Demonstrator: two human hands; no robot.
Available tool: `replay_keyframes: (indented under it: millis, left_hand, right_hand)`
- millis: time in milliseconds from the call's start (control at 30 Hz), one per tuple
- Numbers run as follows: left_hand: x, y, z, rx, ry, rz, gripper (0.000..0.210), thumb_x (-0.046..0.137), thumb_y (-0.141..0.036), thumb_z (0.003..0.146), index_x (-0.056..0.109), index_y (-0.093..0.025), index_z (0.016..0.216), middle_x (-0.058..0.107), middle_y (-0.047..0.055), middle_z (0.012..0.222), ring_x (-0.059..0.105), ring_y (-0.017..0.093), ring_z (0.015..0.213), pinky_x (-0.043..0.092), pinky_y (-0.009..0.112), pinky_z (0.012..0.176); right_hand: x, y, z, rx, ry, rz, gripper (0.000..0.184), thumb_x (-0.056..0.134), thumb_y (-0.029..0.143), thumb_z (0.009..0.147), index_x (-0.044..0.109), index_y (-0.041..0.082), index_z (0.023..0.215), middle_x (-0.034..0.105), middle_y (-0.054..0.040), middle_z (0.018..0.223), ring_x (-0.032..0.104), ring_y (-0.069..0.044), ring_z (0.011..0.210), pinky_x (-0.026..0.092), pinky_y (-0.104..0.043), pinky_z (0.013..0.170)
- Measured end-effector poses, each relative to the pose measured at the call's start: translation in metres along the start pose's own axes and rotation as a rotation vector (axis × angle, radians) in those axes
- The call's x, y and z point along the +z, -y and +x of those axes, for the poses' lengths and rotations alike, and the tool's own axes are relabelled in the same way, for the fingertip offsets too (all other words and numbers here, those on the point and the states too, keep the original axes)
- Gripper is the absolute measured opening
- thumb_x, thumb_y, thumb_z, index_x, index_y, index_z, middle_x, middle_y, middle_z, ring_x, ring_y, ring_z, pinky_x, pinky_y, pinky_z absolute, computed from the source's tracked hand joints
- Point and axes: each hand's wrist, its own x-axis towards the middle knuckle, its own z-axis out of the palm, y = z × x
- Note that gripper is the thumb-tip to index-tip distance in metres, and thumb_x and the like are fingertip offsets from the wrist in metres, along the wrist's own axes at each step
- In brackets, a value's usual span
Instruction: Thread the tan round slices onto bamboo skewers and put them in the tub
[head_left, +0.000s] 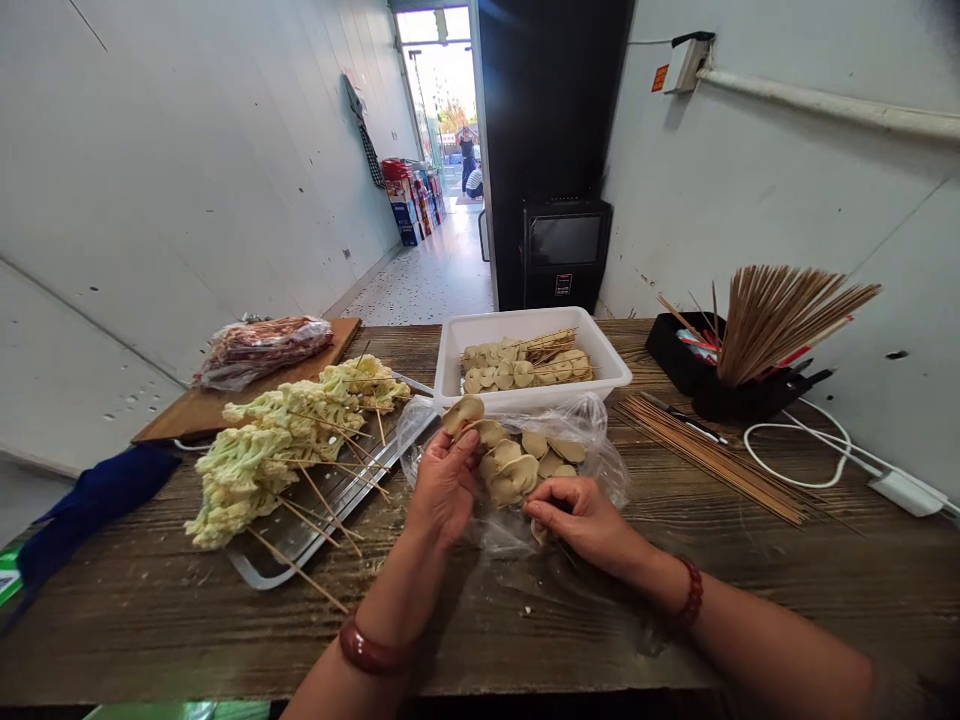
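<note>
My left hand (444,490) is closed on a couple of thin, beige round slices (465,411), gripped between thumb and fingers. Below and to its right, more beige slices (517,475) are heaped on a clear plastic bag (606,468). At the heap's right edge, the fingers of my right hand (581,515) are pinched together; what they hold is hidden. Behind the bag, a white plastic tub (611,375) contains skewers threaded with similar slices (517,375).
Skewered cauliflower (255,465) lies on a metal tray (270,570) at left. Behind it, a wrapped package (262,350) rests on a wooden board (169,422). Loose wooden skewers (720,460), a black holder (739,400) of upright sticks and a white cable (795,428) occupy the right.
</note>
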Motion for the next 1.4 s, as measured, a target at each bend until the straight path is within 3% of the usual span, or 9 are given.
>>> replay_keyframes:
  millis: [133,500,767,867,1067,1400]
  left_hand:
    - [0.002,-0.002,-0.001,-0.001,0.03,0.012,0.043,0.084,-0.014,0.062,0.063,-0.018,0.098,0.073,0.001,0.092,0.067,0.013,0.078,0.052,0.022,0.072]
    - [0.002,0.008,-0.003,0.112,-0.046,0.052,0.044,0.085,-0.013,0.06,0.062,-0.022,0.096,0.072,-0.003,0.088,0.066,0.012,0.078,0.052,0.022,0.076]
    - [-0.004,-0.009,-0.001,0.032,-0.001,-0.048,0.029,0.078,-0.029,0.074,0.064,-0.021,0.099,0.073,0.002,0.096,0.066,0.014,0.08,0.053,0.024,0.069]
    - [-0.01,-0.013,0.004,0.012,-0.02,-0.092,0.02,0.075,-0.027,0.078,0.065,-0.02,0.093,0.073,0.002,0.092,0.066,0.014,0.077,0.054,0.024,0.069]
    - [-0.019,-0.012,0.012,0.066,-0.065,-0.07,0.03,0.079,-0.013,0.069,0.065,-0.017,0.095,0.074,0.002,0.09,0.068,0.014,0.076,0.055,0.023,0.069]
    - [-0.012,-0.006,0.009,0.103,-0.084,0.028,0.037,0.089,-0.021,0.056,0.07,-0.013,0.086,0.075,0.004,0.085,0.068,0.013,0.071,0.053,0.022,0.067]
  right_hand:
    - [0.0,-0.001,0.0,-0.04,0.006,-0.051,0.024,0.063,0.032,0.085,0.068,0.016,0.068,0.065,-0.0016,0.061,0.055,-0.013,0.057,0.041,-0.023,0.054]
    - [0.001,-0.001,-0.002,-0.131,0.005,-0.183,0.02,0.06,0.024,0.086,0.068,0.016,0.07,0.065,-0.0018,0.064,0.057,-0.014,0.061,0.042,-0.025,0.059]
    - [-0.001,-0.002,-0.001,-0.08,0.005,-0.093,0.021,0.061,0.026,0.085,0.068,0.015,0.069,0.065,-0.0019,0.063,0.056,-0.013,0.059,0.042,-0.023,0.057]
    - [-0.001,0.0,-0.002,-0.069,0.022,-0.052,0.021,0.062,0.027,0.084,0.068,0.014,0.069,0.066,-0.0022,0.063,0.056,-0.013,0.059,0.042,-0.023,0.056]
    - [0.0,-0.003,-0.002,-0.049,0.036,-0.032,0.018,0.063,0.025,0.083,0.07,0.014,0.071,0.067,-0.0022,0.064,0.056,-0.013,0.059,0.042,-0.023,0.056]
    - [0.001,-0.006,-0.002,-0.051,0.046,-0.027,0.018,0.063,0.024,0.084,0.069,0.014,0.069,0.065,-0.0012,0.062,0.054,-0.012,0.057,0.04,-0.023,0.056]
